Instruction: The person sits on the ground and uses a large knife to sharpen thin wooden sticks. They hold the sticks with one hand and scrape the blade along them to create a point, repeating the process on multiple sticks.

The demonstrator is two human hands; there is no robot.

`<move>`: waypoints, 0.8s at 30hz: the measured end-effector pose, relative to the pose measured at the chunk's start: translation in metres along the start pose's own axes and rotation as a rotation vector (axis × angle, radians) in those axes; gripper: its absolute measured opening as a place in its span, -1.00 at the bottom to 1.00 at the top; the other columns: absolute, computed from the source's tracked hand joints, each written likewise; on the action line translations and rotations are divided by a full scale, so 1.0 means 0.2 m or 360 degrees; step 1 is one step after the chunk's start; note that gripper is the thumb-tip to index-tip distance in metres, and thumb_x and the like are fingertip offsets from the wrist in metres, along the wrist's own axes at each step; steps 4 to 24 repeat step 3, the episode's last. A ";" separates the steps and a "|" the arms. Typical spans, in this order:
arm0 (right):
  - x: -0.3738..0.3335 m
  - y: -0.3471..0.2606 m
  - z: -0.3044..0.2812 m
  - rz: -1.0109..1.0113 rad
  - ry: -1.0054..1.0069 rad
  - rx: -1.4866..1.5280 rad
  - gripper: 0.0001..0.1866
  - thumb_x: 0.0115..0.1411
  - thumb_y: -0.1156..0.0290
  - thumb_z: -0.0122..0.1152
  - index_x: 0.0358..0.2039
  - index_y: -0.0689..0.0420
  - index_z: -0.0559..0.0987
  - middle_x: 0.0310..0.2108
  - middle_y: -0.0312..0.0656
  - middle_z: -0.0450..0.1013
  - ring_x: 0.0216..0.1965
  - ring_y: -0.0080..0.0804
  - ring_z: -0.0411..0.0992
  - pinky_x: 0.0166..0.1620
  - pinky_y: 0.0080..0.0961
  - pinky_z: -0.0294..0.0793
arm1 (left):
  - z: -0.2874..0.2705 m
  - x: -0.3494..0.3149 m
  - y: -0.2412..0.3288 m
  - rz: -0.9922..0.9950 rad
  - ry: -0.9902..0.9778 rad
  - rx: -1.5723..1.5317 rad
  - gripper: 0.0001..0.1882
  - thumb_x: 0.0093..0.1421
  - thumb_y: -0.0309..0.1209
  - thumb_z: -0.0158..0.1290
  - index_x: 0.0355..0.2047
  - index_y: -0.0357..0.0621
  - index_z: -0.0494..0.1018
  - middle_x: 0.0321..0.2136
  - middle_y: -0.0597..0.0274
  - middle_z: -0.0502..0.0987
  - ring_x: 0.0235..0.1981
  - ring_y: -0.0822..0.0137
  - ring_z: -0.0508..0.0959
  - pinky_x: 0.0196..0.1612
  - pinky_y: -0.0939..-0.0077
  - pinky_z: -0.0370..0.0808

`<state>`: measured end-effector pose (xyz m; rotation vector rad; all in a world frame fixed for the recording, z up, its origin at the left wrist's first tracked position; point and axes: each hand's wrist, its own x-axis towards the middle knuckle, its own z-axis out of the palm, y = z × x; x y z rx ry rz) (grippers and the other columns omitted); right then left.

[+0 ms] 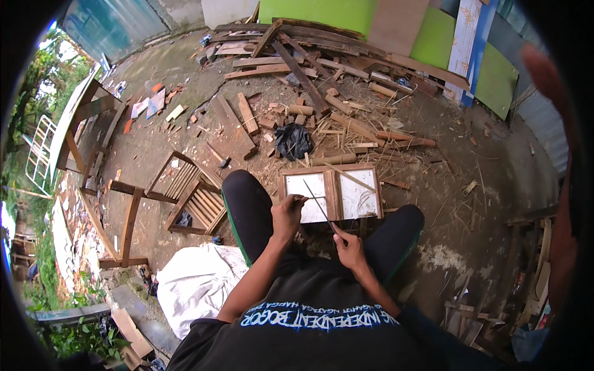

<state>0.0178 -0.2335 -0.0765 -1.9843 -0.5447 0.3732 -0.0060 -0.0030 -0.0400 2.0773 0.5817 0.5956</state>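
My left hand (286,216) is closed in a pinch around one end of a short thin stick (315,198), which points to the right. Held in my right hand (351,250) is a long thin blade-like tool (319,204), slanting up to the left and crossing the stick; its exact kind is unclear. Both hands are above a low white panel with a brown wooden frame (333,195), set between my knees and divided by a middle bar. Another thin strip (352,176) rests across the panel's right half.
Beyond the panel lie a black plastic bag (293,141), bamboo pieces (356,127) and stacked planks (297,68). A hammer (219,156) and a slatted wooden frame (197,201) are on the left, near a white sack (198,284). A blurred brown shape (550,86) fills the right edge.
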 end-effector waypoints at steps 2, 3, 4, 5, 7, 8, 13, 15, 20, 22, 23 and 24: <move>-0.05 -0.06 0.00 0.0047 -0.0020 0.0069 -0.60 0.45 0.25 0.18 0.24 0.05 0.60 -0.16 0.09 0.68 -0.04 -0.12 0.68 -0.10 -0.47 0.58 | -0.01 -0.03 -0.01 0.0056 -0.0016 0.0020 -0.88 0.22 -0.50 0.32 -0.25 -0.25 0.65 -0.44 -0.08 0.67 -0.45 0.12 0.72 -0.37 0.34 0.56; -0.09 -0.11 -0.01 0.0083 -0.0038 0.0105 -0.60 0.45 0.24 0.17 0.23 0.06 0.60 -0.11 0.06 0.69 0.03 -0.08 0.66 -0.06 -0.49 0.58 | -0.01 -0.04 -0.01 0.0035 -0.0040 -0.0087 -0.87 0.23 -0.47 0.33 -0.25 -0.24 0.66 -0.42 -0.13 0.67 -0.41 0.11 0.73 -0.35 0.34 0.56; -0.09 -0.11 -0.01 0.0083 -0.0038 0.0105 -0.60 0.45 0.24 0.17 0.23 0.06 0.60 -0.11 0.06 0.69 0.03 -0.08 0.66 -0.06 -0.49 0.58 | -0.01 -0.04 -0.01 0.0035 -0.0040 -0.0087 -0.87 0.23 -0.47 0.33 -0.25 -0.24 0.66 -0.42 -0.13 0.67 -0.41 0.11 0.73 -0.35 0.34 0.56; -0.09 -0.11 -0.01 0.0083 -0.0038 0.0105 -0.60 0.45 0.24 0.17 0.23 0.06 0.60 -0.11 0.06 0.69 0.03 -0.08 0.66 -0.06 -0.49 0.58 | -0.01 -0.04 -0.01 0.0035 -0.0040 -0.0087 -0.87 0.23 -0.47 0.33 -0.25 -0.24 0.66 -0.42 -0.13 0.67 -0.41 0.11 0.73 -0.35 0.34 0.56; -0.09 -0.11 -0.01 0.0083 -0.0038 0.0105 -0.60 0.45 0.24 0.17 0.23 0.06 0.60 -0.11 0.06 0.69 0.03 -0.08 0.66 -0.06 -0.49 0.58 | -0.01 -0.04 -0.01 0.0035 -0.0040 -0.0087 -0.87 0.23 -0.47 0.33 -0.25 -0.24 0.66 -0.42 -0.13 0.67 -0.41 0.11 0.73 -0.35 0.34 0.56; -0.09 -0.11 -0.01 0.0083 -0.0038 0.0105 -0.60 0.45 0.24 0.17 0.23 0.06 0.60 -0.11 0.06 0.69 0.03 -0.08 0.66 -0.06 -0.49 0.58 | -0.01 -0.04 -0.01 0.0035 -0.0040 -0.0087 -0.87 0.23 -0.47 0.33 -0.25 -0.24 0.66 -0.42 -0.13 0.67 -0.41 0.11 0.73 -0.35 0.34 0.56; -0.09 -0.11 -0.01 0.0083 -0.0038 0.0105 -0.60 0.45 0.24 0.17 0.23 0.06 0.60 -0.11 0.06 0.69 0.03 -0.08 0.66 -0.06 -0.49 0.58 | -0.01 -0.04 -0.01 0.0035 -0.0040 -0.0087 -0.87 0.23 -0.47 0.33 -0.25 -0.24 0.66 -0.42 -0.13 0.67 -0.41 0.11 0.73 -0.35 0.34 0.56; -0.09 -0.11 -0.01 0.0083 -0.0038 0.0105 -0.60 0.45 0.24 0.17 0.23 0.06 0.60 -0.11 0.06 0.69 0.03 -0.08 0.66 -0.06 -0.49 0.58 | -0.01 -0.04 -0.01 0.0035 -0.0040 -0.0087 -0.87 0.23 -0.47 0.33 -0.25 -0.24 0.66 -0.42 -0.13 0.67 -0.41 0.11 0.73 -0.35 0.34 0.56; -0.09 -0.11 -0.01 0.0083 -0.0038 0.0105 -0.60 0.45 0.24 0.17 0.23 0.06 0.60 -0.11 0.06 0.69 0.03 -0.08 0.66 -0.06 -0.49 0.58 | -0.01 -0.04 -0.01 0.0035 -0.0040 -0.0087 -0.87 0.23 -0.47 0.33 -0.25 -0.24 0.66 -0.42 -0.13 0.67 -0.41 0.11 0.73 -0.35 0.34 0.56; -0.09 -0.11 -0.01 0.0083 -0.0038 0.0105 -0.60 0.45 0.24 0.17 0.23 0.06 0.60 -0.11 0.06 0.69 0.03 -0.08 0.66 -0.06 -0.49 0.58 | -0.01 -0.04 -0.01 0.0035 -0.0040 -0.0087 -0.87 0.23 -0.47 0.33 -0.25 -0.24 0.66 -0.42 -0.13 0.67 -0.41 0.11 0.73 -0.35 0.34 0.56; -0.09 -0.11 -0.01 0.0083 -0.0038 0.0105 -0.60 0.45 0.24 0.17 0.23 0.06 0.60 -0.11 0.06 0.69 0.03 -0.08 0.66 -0.06 -0.49 0.58 | -0.01 -0.04 -0.01 0.0035 -0.0040 -0.0087 -0.87 0.23 -0.47 0.33 -0.25 -0.24 0.66 -0.42 -0.13 0.67 -0.41 0.11 0.73 -0.35 0.34 0.56; -0.09 -0.11 -0.01 0.0083 -0.0038 0.0105 -0.60 0.45 0.24 0.17 0.23 0.06 0.60 -0.11 0.06 0.69 0.03 -0.08 0.66 -0.06 -0.49 0.58 | -0.01 -0.04 -0.01 0.0035 -0.0040 -0.0087 -0.87 0.23 -0.47 0.33 -0.25 -0.24 0.66 -0.42 -0.13 0.67 -0.41 0.11 0.73 -0.35 0.34 0.56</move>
